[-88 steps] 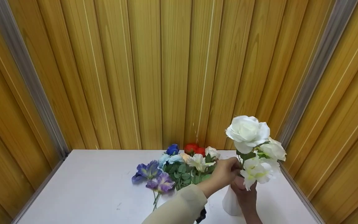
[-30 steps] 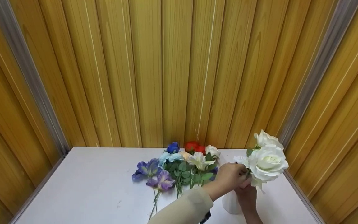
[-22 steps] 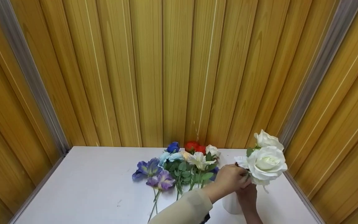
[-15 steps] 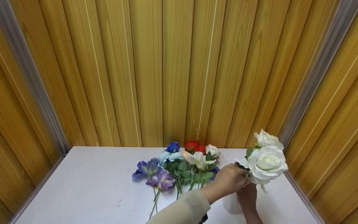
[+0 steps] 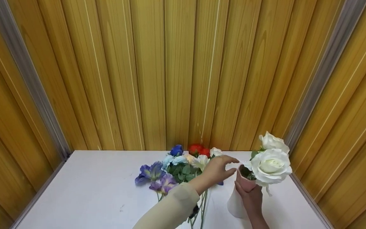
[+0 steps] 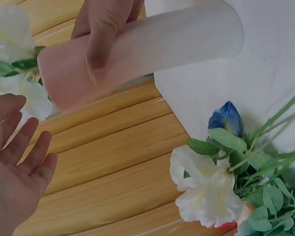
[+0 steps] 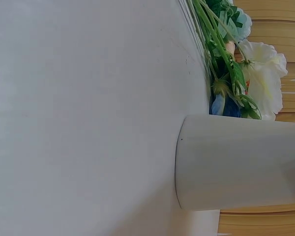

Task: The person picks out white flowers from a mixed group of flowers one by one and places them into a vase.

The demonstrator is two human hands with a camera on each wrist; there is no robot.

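My right hand (image 5: 252, 198) grips the upper part of a vase (image 5: 235, 205), pink at the mouth and white below, which stands on the table. In the left wrist view its thumb lies across the pink part of the vase (image 6: 137, 54). White roses (image 5: 271, 166) lean out of the mouth to the right, their stems hidden inside. My left hand (image 5: 216, 170) hovers left of the vase mouth, fingers spread and holding nothing; the left wrist view shows its open palm (image 6: 14, 167). The right wrist view shows the lower vase (image 7: 236, 162).
On the white table (image 5: 94, 190), left of the vase, lies a heap of flowers: purple irises (image 5: 152, 173), a blue flower (image 5: 177, 150), red flowers (image 5: 199, 149), light blue flowers (image 5: 173, 160) and white ones. My left forearm's sleeve (image 5: 173, 203) covers part of their stems. Wood-patterned panels (image 5: 179, 76) stand behind.
My left hand has let go of the flower stems at the vase mouth and drawn back left, its fingers spreading. The roses stay leaning in the vase; my right hand keeps its grip.
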